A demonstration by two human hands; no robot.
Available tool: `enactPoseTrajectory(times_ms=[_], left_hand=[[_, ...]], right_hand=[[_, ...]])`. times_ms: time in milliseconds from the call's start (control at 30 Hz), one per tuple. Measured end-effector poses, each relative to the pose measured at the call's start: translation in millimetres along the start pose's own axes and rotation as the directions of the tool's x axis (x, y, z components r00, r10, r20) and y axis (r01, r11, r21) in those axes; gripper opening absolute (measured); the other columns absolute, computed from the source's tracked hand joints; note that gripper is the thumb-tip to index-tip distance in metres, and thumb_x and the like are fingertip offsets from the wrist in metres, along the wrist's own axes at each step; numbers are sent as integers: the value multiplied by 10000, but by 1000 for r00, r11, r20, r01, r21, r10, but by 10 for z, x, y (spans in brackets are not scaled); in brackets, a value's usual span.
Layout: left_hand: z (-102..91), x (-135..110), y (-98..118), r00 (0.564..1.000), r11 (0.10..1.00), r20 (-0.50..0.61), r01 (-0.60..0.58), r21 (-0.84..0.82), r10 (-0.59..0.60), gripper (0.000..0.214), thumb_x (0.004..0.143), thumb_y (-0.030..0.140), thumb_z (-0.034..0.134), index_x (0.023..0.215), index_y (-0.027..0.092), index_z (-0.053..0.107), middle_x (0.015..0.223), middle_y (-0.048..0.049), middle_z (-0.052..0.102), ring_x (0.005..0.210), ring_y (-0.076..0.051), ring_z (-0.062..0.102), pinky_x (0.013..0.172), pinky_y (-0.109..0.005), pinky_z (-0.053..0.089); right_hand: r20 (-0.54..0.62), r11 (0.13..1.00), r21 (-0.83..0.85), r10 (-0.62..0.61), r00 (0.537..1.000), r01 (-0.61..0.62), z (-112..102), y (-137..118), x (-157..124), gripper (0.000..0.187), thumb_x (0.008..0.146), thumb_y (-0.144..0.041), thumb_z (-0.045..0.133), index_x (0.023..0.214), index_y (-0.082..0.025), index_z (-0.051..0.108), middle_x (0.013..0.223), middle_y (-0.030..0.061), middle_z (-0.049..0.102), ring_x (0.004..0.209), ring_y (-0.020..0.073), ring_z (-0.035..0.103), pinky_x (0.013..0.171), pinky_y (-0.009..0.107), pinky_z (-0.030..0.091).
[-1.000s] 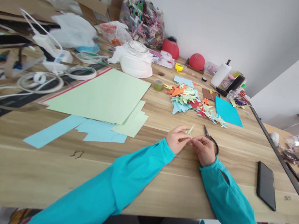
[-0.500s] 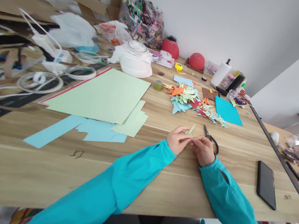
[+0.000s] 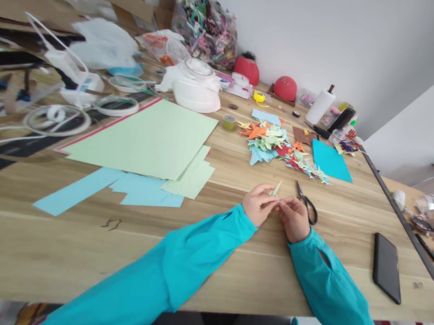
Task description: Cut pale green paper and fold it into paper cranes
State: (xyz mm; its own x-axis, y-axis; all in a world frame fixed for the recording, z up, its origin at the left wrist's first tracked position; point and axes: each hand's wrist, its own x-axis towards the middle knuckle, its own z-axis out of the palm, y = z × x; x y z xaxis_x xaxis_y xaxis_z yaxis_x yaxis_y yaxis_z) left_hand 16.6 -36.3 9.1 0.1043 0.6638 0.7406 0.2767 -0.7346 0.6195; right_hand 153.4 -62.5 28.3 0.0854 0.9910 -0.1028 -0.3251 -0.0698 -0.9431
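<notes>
A small pale green folded paper piece (image 3: 276, 188), shaped like a paper crane, is pinched between the fingertips of my left hand (image 3: 260, 203). My right hand (image 3: 293, 217) meets it there, thumb and finger closed on the piece's lower end, which the fingertips mostly cover. Just right of my right hand lie black-handled scissors (image 3: 311, 208) with their blades pointing away. Beyond both hands spreads a pile of folded paper cranes (image 3: 268, 142) in green, orange, red and blue.
Large green paper sheets (image 3: 148, 138) lie left of centre, with blue paper pieces (image 3: 151, 190) in front. A black phone (image 3: 387, 267) rests at the right. A turquoise sheet (image 3: 331, 160) lies beyond the scissors. Cables (image 3: 58, 120) and bags (image 3: 104, 43) crowd the back left.
Almost nothing differs. Both hands keep their pinch on the folded paper, with only a very slight shift in the fingers and the right wrist.
</notes>
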Motion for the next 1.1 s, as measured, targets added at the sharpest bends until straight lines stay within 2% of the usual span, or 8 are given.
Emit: enactPoseTrajectory(times_ms=[200, 400, 600, 700, 900, 1100], left_hand=[[15, -2, 11, 999, 999, -28, -28, 18, 29, 109, 812, 128, 620, 803, 150, 726, 1016, -118, 662, 703, -128, 667, 712, -276, 586], [20, -11, 7, 999, 999, -23, -22, 26, 23, 118, 815, 133, 616, 816, 153, 732, 1016, -119, 662, 722, -140, 673, 714, -282, 586], [17, -18, -9, 999, 999, -3, 50, 20, -50, 101, 804, 147, 633, 819, 176, 728, 1052, -97, 664, 722, -133, 671, 698, -280, 590], [9, -14, -18, 997, 997, -9, 75, 10, -75, 95, 797, 145, 636, 819, 170, 725, 1042, -106, 670, 773, -152, 677, 654, -261, 589], [6, -12, -31, 996, 996, -10, 92, 3, -92, 101, 795, 135, 634, 812, 174, 725, 1040, -102, 674, 792, -155, 682, 662, -260, 591], [3, -4, -39, 996, 997, -19, 83, 11, -83, 94, 797, 150, 638, 814, 164, 729, 1033, -114, 674, 792, -160, 683, 686, -275, 589]], right_hand=[[-15, 1000, 5, -7, 1000, 7, -1, 40, -3, 303, 566, -344, 843, 666, -173, 613, 556, -23, 635, 520, 88, 549, 522, 209, 418], [-36, 998, 49, -43, 998, 45, 18, 40, -9, 397, 545, -278, 848, 839, -211, 590, 601, -58, 634, 526, 87, 553, 497, 195, 396], [-17, 997, -50, -61, 998, 60, 13, 22, 1, 312, 588, -325, 818, 806, -191, 639, 647, -28, 667, 560, 107, 588, 564, 246, 455], [-18, 998, -47, -34, 999, 33, 13, 15, 3, 311, 594, -355, 810, 811, -186, 663, 662, -5, 691, 584, 126, 613, 589, 264, 474], [9, 997, -62, 37, 999, -37, -1, -7, 2, 277, 592, -378, 800, 728, -168, 684, 650, 19, 700, 527, 127, 601, 523, 254, 464], [48, 993, -112, 29, 998, -23, -34, 8, -5, 246, 615, -348, 789, 743, -169, 679, 648, 19, 697, 516, 122, 602, 524, 247, 461]])
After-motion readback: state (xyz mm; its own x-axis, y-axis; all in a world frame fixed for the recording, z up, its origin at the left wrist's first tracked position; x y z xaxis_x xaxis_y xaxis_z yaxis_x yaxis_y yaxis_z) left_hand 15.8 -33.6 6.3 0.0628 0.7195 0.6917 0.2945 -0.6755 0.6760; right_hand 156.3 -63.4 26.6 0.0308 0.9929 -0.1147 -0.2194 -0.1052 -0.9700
